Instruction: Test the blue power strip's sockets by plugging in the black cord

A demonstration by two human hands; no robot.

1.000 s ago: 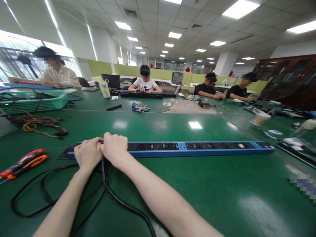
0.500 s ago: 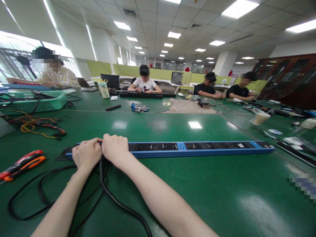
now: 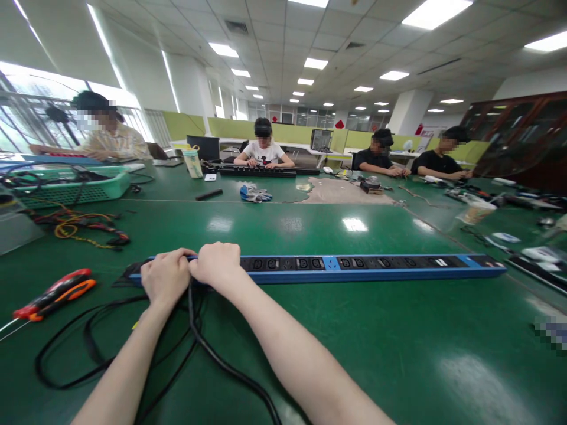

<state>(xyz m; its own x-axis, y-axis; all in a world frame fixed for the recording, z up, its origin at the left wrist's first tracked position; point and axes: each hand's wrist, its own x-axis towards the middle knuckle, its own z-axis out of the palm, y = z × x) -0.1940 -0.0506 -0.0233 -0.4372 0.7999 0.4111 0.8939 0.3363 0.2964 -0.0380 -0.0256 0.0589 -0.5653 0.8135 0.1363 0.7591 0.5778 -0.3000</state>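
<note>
A long blue power strip (image 3: 407, 274) with black sockets lies across the green table. Over its left part, my left hand (image 3: 165, 276) is closed, its fingers curled on the strip beside the other hand. Pressed up against it, my right hand (image 3: 218, 264) forms a fist on top of the sockets. From beneath the two hands comes a thick black cable (image 3: 208, 351), which runs down to the bottom edge. Its upper end is hidden by my right hand, so I cannot see whether it sits in a socket. Thinner black cable loops (image 3: 48, 378) lie under my left forearm.
Two screwdrivers, one red (image 3: 73, 280) and one orange (image 3: 80, 292), lie at left. Behind them are loose coloured wires (image 3: 71, 227) and a green basket (image 3: 104, 188). Blue-grey gloves (image 3: 254, 193) lie farther back. Several people sit around the table.
The whole view has shifted slightly, so everything appears a little farther right. Both hands keep their place and closed shape on the strip.
</note>
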